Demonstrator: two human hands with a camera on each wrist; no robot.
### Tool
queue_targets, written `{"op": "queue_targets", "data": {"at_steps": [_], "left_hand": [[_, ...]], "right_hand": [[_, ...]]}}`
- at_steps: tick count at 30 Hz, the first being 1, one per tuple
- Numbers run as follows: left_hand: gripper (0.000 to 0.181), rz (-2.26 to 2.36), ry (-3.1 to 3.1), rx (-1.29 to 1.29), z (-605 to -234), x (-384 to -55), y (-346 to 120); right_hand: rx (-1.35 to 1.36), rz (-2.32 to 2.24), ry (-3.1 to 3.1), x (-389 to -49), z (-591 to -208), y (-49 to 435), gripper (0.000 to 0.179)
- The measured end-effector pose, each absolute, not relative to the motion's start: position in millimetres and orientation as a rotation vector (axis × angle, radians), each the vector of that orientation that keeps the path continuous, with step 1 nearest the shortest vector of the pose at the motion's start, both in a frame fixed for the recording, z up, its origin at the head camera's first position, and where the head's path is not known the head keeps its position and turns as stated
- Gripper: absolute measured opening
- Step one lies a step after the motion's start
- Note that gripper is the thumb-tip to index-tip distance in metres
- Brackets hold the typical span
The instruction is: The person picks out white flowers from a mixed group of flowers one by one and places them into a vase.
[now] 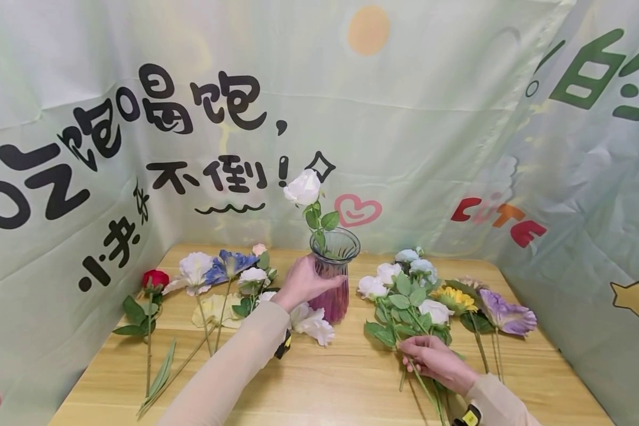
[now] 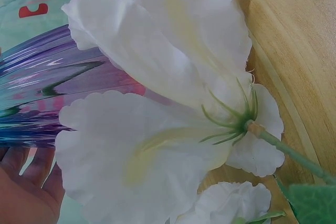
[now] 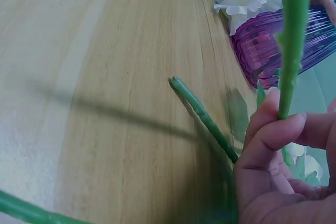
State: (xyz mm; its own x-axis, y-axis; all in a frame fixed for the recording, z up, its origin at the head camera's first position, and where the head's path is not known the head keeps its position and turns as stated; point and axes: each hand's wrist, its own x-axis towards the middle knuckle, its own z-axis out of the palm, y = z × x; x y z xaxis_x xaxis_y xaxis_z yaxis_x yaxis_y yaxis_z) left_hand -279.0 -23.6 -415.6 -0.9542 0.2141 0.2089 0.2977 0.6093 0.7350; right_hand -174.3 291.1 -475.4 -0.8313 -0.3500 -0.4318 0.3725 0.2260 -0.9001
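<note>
My left hand grips the upper part of a ribbed glass vase, bluish at the rim and pink-purple below. One white rose stands in it, leaning left above the rim. In the left wrist view a large white flower covers part of the vase. My right hand pinches a green stem between thumb and fingers, at the lower side of a bunch of white roses with green leaves. Which bloom belongs to that stem I cannot tell.
To the left lie a red rose, a blue flower and other white and yellow blooms. On the right are blue flowers, a yellow flower and a purple one. Printed cloth hangs around the wooden table.
</note>
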Motion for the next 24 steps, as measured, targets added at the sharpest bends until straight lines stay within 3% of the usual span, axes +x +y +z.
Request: {"op": "queue_targets", "data": {"at_steps": [24], "left_hand": [[0.058,-1.300,-2.720,-0.452,-415.6,-278.1,-25.2]], "right_hand": [[0.027,-1.773,1.925,-172.4,-471.6,279.6,0.027]]}}
